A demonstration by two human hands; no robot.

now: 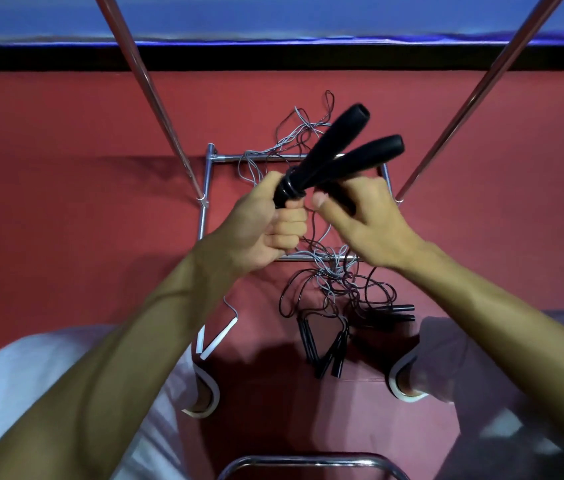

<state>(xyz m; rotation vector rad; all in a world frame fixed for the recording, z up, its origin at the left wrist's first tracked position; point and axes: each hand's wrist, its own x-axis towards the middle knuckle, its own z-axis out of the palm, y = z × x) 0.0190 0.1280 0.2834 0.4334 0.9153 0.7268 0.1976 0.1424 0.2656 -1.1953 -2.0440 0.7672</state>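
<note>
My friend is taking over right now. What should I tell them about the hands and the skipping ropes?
Left hand: grips the bottom ends of the two black handles, held up together.
Right hand: fingers curl round the base of one handle, thumb out.
Cords: a grey and black tangle draped over the metal rack.
Spare black handles and white handles lie on the red floor.
Done: one pair is picked up.
Left: probably untangle its cord from the rest.
</note>
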